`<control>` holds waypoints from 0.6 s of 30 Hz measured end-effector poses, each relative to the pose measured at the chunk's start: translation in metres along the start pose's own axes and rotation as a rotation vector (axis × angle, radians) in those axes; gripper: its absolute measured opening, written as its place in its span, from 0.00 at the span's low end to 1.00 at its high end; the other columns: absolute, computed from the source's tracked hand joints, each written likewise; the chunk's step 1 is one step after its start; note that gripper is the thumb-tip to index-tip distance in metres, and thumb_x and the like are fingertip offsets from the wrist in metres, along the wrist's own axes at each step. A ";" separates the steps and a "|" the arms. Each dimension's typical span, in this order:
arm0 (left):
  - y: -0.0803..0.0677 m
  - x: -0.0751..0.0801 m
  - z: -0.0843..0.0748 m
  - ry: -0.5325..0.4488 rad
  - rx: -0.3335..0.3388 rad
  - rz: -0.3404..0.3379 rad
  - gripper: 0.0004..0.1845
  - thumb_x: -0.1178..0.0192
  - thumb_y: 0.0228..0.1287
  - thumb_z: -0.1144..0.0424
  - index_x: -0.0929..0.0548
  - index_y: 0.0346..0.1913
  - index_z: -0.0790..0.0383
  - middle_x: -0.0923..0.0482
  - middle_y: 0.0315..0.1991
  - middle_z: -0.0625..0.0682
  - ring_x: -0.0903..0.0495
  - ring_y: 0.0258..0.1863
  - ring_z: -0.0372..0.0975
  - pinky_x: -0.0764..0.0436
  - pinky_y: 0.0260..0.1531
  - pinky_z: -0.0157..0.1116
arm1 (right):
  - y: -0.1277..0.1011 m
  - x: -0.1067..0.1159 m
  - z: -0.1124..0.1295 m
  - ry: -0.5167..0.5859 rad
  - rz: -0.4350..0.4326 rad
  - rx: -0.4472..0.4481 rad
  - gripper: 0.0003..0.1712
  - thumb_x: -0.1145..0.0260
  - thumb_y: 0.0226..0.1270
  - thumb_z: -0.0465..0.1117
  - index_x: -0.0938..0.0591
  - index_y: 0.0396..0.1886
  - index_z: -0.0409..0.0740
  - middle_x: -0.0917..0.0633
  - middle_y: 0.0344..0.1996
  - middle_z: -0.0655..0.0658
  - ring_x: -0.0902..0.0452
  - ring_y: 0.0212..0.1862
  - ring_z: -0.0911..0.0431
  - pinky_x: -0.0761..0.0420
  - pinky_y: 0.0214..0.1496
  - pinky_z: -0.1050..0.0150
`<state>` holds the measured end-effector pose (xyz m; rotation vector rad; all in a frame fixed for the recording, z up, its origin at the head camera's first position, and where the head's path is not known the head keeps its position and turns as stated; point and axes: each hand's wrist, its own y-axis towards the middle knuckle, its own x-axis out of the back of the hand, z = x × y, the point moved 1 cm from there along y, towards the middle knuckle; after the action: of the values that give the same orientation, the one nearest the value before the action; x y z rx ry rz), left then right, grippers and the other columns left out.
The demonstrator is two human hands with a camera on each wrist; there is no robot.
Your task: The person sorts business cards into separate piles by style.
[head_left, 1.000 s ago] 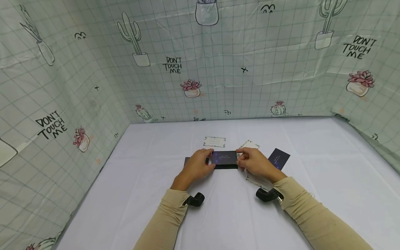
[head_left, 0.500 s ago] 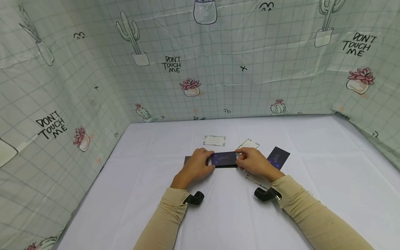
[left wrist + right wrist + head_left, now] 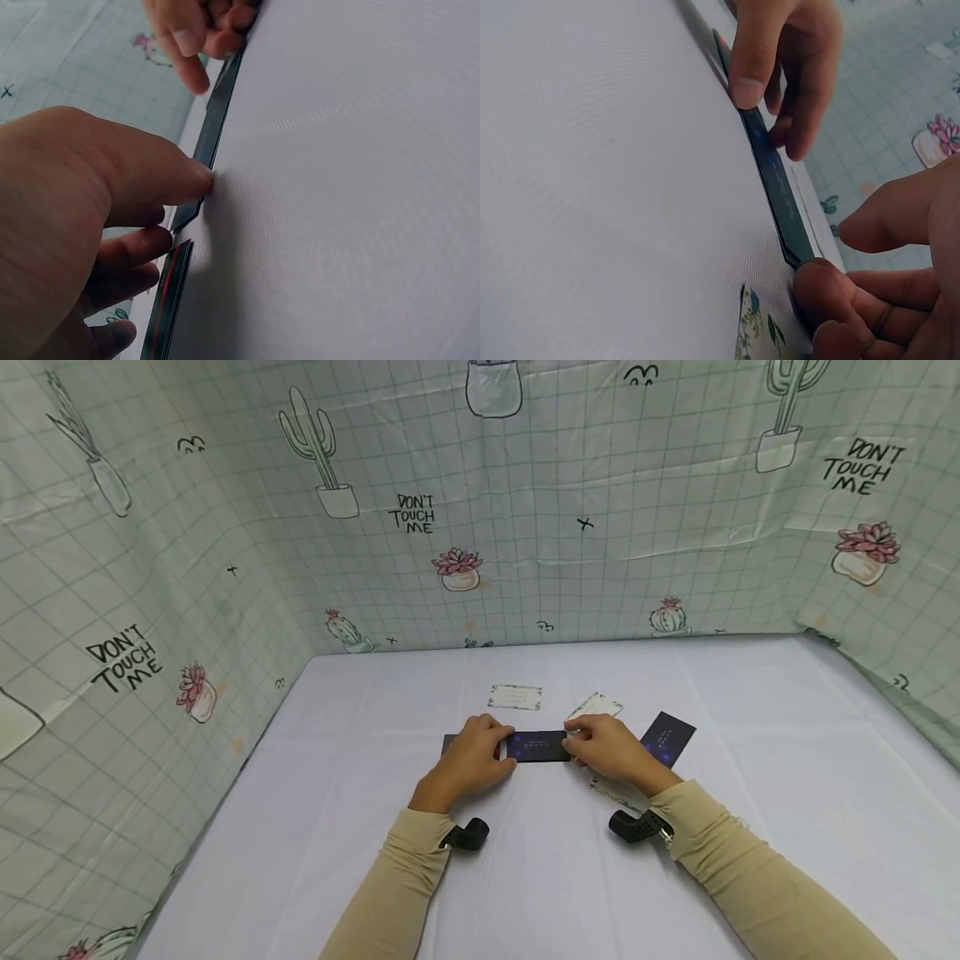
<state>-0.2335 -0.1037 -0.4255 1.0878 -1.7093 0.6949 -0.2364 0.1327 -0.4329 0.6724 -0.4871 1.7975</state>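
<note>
Dark navy card, white tablecloth, cactus-print backdrop.

Dark card: lying nearly flat on white tablecloth; right hand pinching its near end, left hand pinching far end; floral card lying beside near end.

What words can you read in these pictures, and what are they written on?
"DON'T TOUCH ME": printed on the cactus-pattern cloth backdrop, also at its left and right.
Dark card held by left hand and right hand: print too small to read.
Dark card on the right: unreadable.
</note>
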 end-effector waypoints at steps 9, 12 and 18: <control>0.003 0.000 0.000 0.003 -0.016 -0.020 0.25 0.35 0.65 0.56 0.20 0.65 0.56 0.25 0.53 0.51 0.30 0.55 0.44 0.27 0.52 0.41 | 0.001 0.002 0.001 -0.018 -0.028 -0.025 0.21 0.39 0.69 0.39 0.18 0.57 0.33 0.15 0.24 0.51 0.22 0.26 0.57 0.25 0.34 0.60; 0.002 0.000 0.000 -0.003 -0.017 -0.015 0.26 0.35 0.66 0.56 0.21 0.66 0.55 0.24 0.54 0.50 0.30 0.56 0.43 0.27 0.52 0.42 | 0.002 0.002 0.001 -0.003 -0.019 -0.025 0.19 0.39 0.70 0.40 0.17 0.55 0.35 0.16 0.24 0.51 0.22 0.27 0.57 0.26 0.34 0.60; 0.000 0.000 -0.001 -0.024 -0.020 -0.018 0.24 0.35 0.66 0.56 0.20 0.65 0.54 0.24 0.53 0.50 0.30 0.53 0.42 0.27 0.49 0.41 | 0.001 0.005 -0.001 0.108 0.013 -0.025 0.17 0.40 0.73 0.40 0.17 0.54 0.34 0.16 0.24 0.47 0.23 0.25 0.55 0.23 0.29 0.60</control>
<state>-0.2328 -0.1026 -0.4250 1.1007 -1.7211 0.6548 -0.2384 0.1373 -0.4303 0.5530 -0.4417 1.8258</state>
